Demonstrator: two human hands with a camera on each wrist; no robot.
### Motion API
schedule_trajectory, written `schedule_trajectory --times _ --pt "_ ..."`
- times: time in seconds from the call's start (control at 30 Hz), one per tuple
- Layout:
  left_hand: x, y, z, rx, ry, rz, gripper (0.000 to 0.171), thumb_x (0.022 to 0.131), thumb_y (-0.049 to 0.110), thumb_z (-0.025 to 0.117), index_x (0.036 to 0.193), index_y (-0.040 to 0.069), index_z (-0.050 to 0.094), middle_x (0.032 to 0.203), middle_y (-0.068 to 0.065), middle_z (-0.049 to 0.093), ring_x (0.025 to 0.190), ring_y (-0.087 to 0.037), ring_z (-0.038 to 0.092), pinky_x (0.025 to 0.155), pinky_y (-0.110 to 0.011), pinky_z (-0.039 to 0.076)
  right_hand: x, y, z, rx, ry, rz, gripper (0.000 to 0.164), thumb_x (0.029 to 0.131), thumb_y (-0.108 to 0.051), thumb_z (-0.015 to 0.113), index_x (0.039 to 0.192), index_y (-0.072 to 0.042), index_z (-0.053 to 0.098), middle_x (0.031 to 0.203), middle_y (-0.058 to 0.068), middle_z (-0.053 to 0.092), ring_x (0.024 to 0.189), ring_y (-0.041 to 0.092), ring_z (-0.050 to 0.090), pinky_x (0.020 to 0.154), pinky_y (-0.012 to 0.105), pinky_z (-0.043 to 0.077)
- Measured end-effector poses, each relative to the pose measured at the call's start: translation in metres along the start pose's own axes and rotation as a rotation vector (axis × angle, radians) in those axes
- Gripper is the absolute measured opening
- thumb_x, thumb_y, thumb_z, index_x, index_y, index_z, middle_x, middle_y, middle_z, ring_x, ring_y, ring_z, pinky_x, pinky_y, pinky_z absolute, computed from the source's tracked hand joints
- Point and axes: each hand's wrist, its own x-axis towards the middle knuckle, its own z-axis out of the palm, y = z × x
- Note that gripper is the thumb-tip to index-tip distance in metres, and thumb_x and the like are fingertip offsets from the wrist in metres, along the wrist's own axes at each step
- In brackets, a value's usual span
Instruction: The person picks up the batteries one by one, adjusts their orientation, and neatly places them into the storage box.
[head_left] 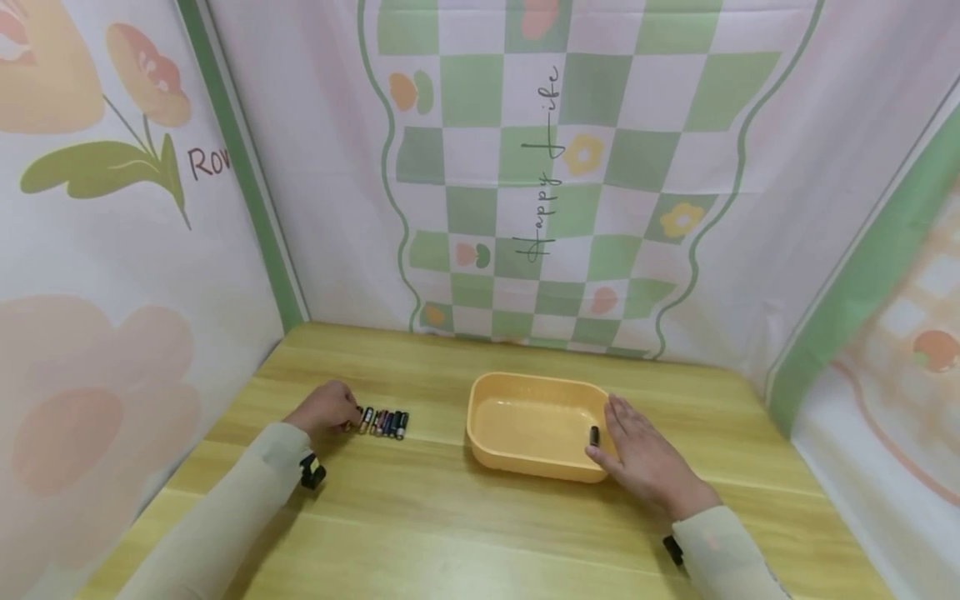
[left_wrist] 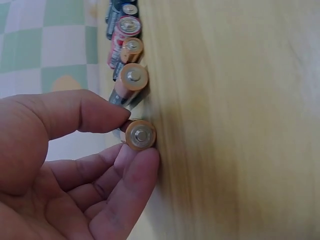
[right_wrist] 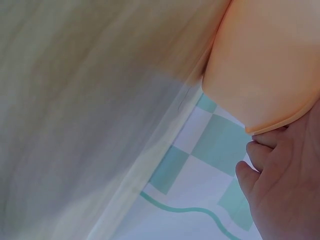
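Observation:
My left hand [head_left: 330, 408] pinches a battery [left_wrist: 140, 135] between thumb and fingers, at the left end of a row of batteries [head_left: 386, 423]. In the left wrist view its copper-coloured end and silver tip face the camera. A thicker copper-topped battery [left_wrist: 133, 77] stands right beside it, with several more lined up behind. My right hand [head_left: 648, 458] rests along the right rim of a yellow plastic basin [head_left: 532, 468], fingers extended and thumb spread over the near right corner. Inside the basin, a dark battery [head_left: 594, 435] shows just above the thumb tip.
The wooden table [head_left: 420, 533] carries the battery row on the left and the basin right of centre. A checkered curtain [head_left: 517, 200] hangs behind its far edge. More printed fabric [head_left: 112, 250] borders both sides.

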Motion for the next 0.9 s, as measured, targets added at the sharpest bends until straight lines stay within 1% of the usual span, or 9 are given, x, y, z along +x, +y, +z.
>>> schedule_trajectory --times 0.1,0.17,0.27,0.4,0.5,0.57,0.7,0.8,0.9 --pt "-0.002 -0.005 -0.002 -0.046 -0.019 0.028 0.004 0.077 0.001 0.069 0.08 -0.001 0.067 0.068 -0.009 0.063 0.056 -0.017 0.056 0.052 -0.028 0.053 0.0 -0.001 0.001 0.009 -0.002 -0.002 0.087 0.1 -0.059 0.035 0.149 0.01 0.017 0.158 0.024 0.009 0.145 0.038 0.009 0.117 0.052 0.015" --pt "-0.004 -0.009 -0.003 -0.097 -0.037 0.028 0.014 0.078 -0.001 0.067 0.09 -0.006 0.067 0.075 -0.011 0.064 0.061 -0.018 0.059 0.055 -0.029 0.056 0.0 -0.002 0.002 0.009 -0.005 -0.004 0.087 0.1 -0.059 0.035 0.149 0.01 0.017 0.158 0.024 0.009 0.145 0.038 0.009 0.117 0.052 0.015" --pt "-0.006 -0.015 -0.007 -0.158 -0.064 0.028 0.029 0.08 -0.001 0.065 0.107 -0.012 0.063 0.086 -0.013 0.065 0.07 -0.021 0.062 0.062 -0.032 0.058 0.001 -0.002 0.003 0.008 -0.004 -0.007 0.087 0.1 -0.059 0.035 0.149 0.011 0.018 0.158 0.023 0.009 0.145 0.038 0.009 0.117 0.052 0.015" --pt "-0.006 -0.017 -0.012 -0.212 -0.104 0.055 0.022 0.082 0.0 0.063 0.102 -0.01 0.064 0.078 -0.011 0.063 0.065 -0.019 0.058 0.059 -0.029 0.054 0.001 -0.001 0.004 0.003 0.002 -0.01 0.086 0.1 -0.058 0.035 0.149 0.011 0.017 0.158 0.024 0.009 0.145 0.039 0.01 0.116 0.053 0.016" --pt "-0.001 -0.018 -0.013 -0.273 -0.116 0.064 0.018 0.083 0.0 0.063 0.1 -0.008 0.064 0.075 -0.01 0.063 0.063 -0.018 0.057 0.058 -0.028 0.052 0.002 0.001 0.004 0.001 0.008 -0.011 0.086 0.101 -0.057 0.036 0.149 0.012 0.017 0.158 0.025 0.008 0.145 0.039 0.009 0.117 0.052 0.015" --pt "0.004 -0.02 -0.012 -0.328 -0.118 0.055 0.025 0.084 -0.001 0.064 0.108 -0.01 0.063 0.084 -0.013 0.066 0.069 -0.019 0.062 0.063 -0.029 0.056 0.001 0.003 0.004 0.001 0.012 -0.012 0.086 0.101 -0.056 0.037 0.148 0.012 0.017 0.158 0.025 0.009 0.145 0.039 0.01 0.117 0.051 0.014" --pt "0.01 -0.023 -0.011 -0.44 -0.137 0.039 0.029 0.087 -0.002 0.064 0.114 -0.012 0.059 0.098 -0.017 0.066 0.081 -0.022 0.065 0.074 -0.034 0.059 0.001 0.003 0.003 0.003 0.011 -0.009 0.086 0.101 -0.056 0.037 0.148 0.012 0.017 0.158 0.025 0.009 0.145 0.039 0.01 0.118 0.05 0.014" --pt "0.011 -0.025 -0.012 -0.492 -0.146 0.037 0.03 0.089 -0.002 0.062 0.117 -0.012 0.057 0.102 -0.019 0.064 0.085 -0.023 0.065 0.078 -0.035 0.059 0.002 0.002 0.002 0.006 0.005 -0.009 0.086 0.101 -0.056 0.037 0.148 0.012 0.016 0.158 0.025 0.008 0.145 0.039 0.009 0.117 0.051 0.014" --pt "0.009 -0.026 -0.013 -0.508 -0.148 0.042 0.032 0.089 -0.002 0.063 0.119 -0.011 0.055 0.104 -0.019 0.064 0.086 -0.023 0.065 0.079 -0.036 0.058 0.003 0.0 0.001 0.007 0.004 -0.01 0.085 0.101 -0.056 0.037 0.148 0.012 0.017 0.158 0.025 0.008 0.144 0.04 0.01 0.117 0.052 0.014"
